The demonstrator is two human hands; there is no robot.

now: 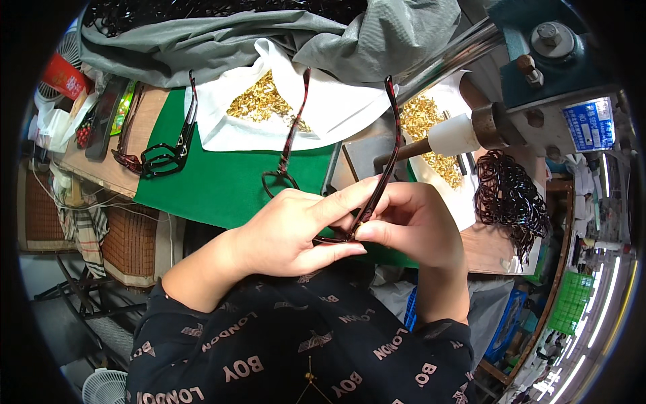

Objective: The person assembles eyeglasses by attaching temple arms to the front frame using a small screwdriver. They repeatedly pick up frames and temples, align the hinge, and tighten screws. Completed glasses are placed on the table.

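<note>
A dark red-brown eyeglass frame (396,128) is between my hands, in front of my body, with its temples pointing away from me. My left hand (286,232) is closed round the frame's front, thumb and index finger stretched along it. With a pinch of thumb and fingers, my right hand (420,219) grips the frame near the hinge of the right temple. Whether it also holds a small part there is hidden by the fingers. One lens rim shows beyond my left hand, above the green mat (229,182).
Another dark eyeglass frame (165,158) lies at the mat's left. White cloth (222,138) bears gold-coloured metal pieces (264,101); more pieces (425,124) lie right. A machine's rod with a white collar (452,135) juts over the table. Glossy dark parts (510,202) are heaped beyond.
</note>
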